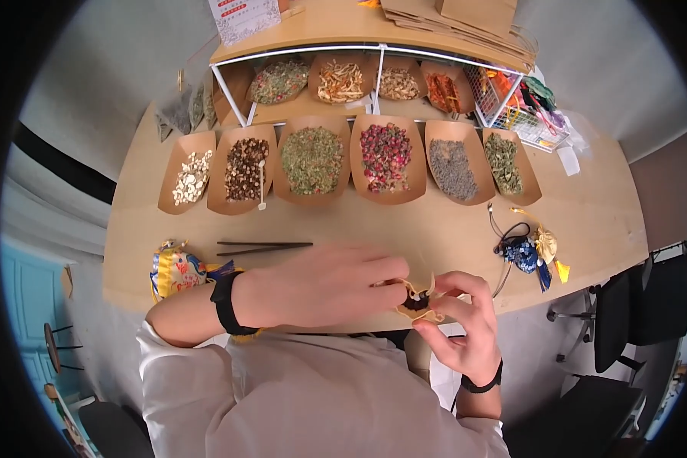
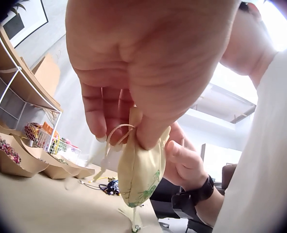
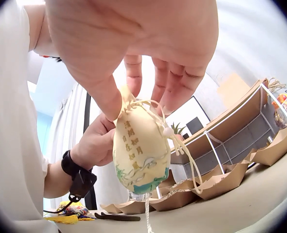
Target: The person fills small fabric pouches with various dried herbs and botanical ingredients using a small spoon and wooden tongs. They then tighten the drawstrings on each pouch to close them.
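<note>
A pale yellow drawstring pouch (image 3: 141, 145) hangs upright between my two hands near the table's front edge. Its mouth is spread, and dark filling (image 1: 416, 303) shows inside in the head view. My left hand (image 1: 328, 288) pinches one side of the rim between thumb and fingers. On the opposite side, my right hand (image 1: 466, 324) pinches the rim too. Gold characters and a green-blue print decorate the face seen in the right wrist view; green leaves mark the other in the left wrist view. Loose cords (image 3: 184, 150) dangle from the neck, and a tassel string (image 3: 147, 213) trails below.
Paper trays of dried flowers (image 1: 387, 156), herbs (image 1: 313, 162) and other dried pieces line the table, with more on the shelf behind. Black chopsticks (image 1: 263, 248) and a colourful pouch (image 1: 179, 267) lie left. Blue and gold pouches (image 1: 528, 252) lie right. A small spoon (image 1: 262, 183) rests in one tray.
</note>
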Demonstrator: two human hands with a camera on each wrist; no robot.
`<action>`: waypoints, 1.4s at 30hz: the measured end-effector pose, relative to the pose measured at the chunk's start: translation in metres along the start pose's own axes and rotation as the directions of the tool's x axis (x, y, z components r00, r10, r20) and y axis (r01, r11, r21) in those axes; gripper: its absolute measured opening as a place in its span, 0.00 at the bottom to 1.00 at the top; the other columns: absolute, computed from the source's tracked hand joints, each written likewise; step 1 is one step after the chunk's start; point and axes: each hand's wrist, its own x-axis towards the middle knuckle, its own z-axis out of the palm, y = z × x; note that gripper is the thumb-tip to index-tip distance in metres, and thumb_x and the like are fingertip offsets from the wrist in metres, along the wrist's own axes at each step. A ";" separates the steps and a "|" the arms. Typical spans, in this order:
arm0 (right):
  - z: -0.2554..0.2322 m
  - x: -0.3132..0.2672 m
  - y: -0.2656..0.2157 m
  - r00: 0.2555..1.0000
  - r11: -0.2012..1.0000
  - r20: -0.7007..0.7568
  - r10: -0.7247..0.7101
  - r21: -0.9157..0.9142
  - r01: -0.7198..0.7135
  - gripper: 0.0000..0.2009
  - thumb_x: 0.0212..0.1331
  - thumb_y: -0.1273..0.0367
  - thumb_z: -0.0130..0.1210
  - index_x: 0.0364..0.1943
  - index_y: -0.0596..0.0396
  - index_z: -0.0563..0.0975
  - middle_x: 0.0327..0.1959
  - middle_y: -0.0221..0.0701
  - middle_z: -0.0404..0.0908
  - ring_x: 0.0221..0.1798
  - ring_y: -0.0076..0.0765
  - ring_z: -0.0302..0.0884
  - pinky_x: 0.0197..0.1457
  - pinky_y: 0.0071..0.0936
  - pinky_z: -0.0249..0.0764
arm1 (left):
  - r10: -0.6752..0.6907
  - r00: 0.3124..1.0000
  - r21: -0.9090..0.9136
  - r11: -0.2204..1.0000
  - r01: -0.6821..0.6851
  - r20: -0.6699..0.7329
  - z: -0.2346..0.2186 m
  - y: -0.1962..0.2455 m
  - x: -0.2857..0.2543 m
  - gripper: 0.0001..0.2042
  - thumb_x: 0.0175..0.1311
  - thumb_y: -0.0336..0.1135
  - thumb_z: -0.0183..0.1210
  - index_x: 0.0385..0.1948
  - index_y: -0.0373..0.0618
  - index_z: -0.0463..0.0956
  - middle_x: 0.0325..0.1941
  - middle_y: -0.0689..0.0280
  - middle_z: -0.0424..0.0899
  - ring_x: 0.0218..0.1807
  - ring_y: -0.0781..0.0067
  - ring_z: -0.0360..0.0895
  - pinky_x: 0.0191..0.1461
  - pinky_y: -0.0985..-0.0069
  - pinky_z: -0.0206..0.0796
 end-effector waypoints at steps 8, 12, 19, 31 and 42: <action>-0.013 0.002 -0.014 0.993 0.991 0.081 0.083 -0.112 -0.073 0.13 0.47 0.70 0.73 0.36 0.56 0.82 0.52 0.40 0.79 0.46 0.46 0.79 0.46 0.38 0.76 | 0.098 0.995 -0.003 0.995 -0.098 0.010 0.001 0.001 0.009 0.07 0.58 0.31 0.60 0.36 0.46 0.74 0.45 0.67 0.75 0.41 0.66 0.77 0.42 0.70 0.73; -0.033 0.001 -0.009 0.990 0.962 0.129 0.051 -0.273 -0.014 0.11 0.48 0.69 0.71 0.34 0.55 0.82 0.50 0.38 0.79 0.46 0.46 0.79 0.45 0.37 0.74 | 0.121 0.992 0.010 0.993 -0.121 0.021 0.004 0.001 0.008 0.08 0.56 0.32 0.62 0.35 0.45 0.73 0.45 0.65 0.75 0.41 0.64 0.77 0.42 0.69 0.72; -0.036 0.005 -0.018 0.983 0.940 0.158 0.097 -0.339 -0.038 0.10 0.50 0.70 0.70 0.35 0.55 0.83 0.35 0.30 0.76 0.32 0.36 0.76 0.32 0.33 0.70 | 0.061 0.995 -0.052 0.997 -0.065 -0.080 0.008 0.012 0.011 0.13 0.46 0.35 0.72 0.24 0.44 0.73 0.48 0.65 0.75 0.39 0.63 0.75 0.40 0.68 0.71; -0.026 0.010 -0.029 0.960 0.982 0.273 -0.054 -0.160 0.100 0.13 0.45 0.75 0.67 0.38 0.57 0.80 0.24 0.29 0.70 0.22 0.34 0.71 0.24 0.32 0.68 | -0.072 0.988 -0.331 0.943 0.024 -0.135 -0.004 0.016 0.002 0.15 0.60 0.35 0.69 0.46 0.42 0.79 0.53 0.59 0.76 0.45 0.59 0.76 0.50 0.68 0.71; -0.032 0.007 -0.032 0.978 0.981 0.204 -0.046 -0.175 0.083 0.13 0.41 0.76 0.67 0.35 0.57 0.81 0.27 0.30 0.75 0.26 0.36 0.73 0.28 0.31 0.71 | -0.079 0.993 -0.417 0.902 0.108 0.087 -0.017 -0.003 -0.004 0.08 0.64 0.34 0.67 0.38 0.43 0.80 0.38 0.65 0.80 0.44 0.60 0.76 0.49 0.67 0.70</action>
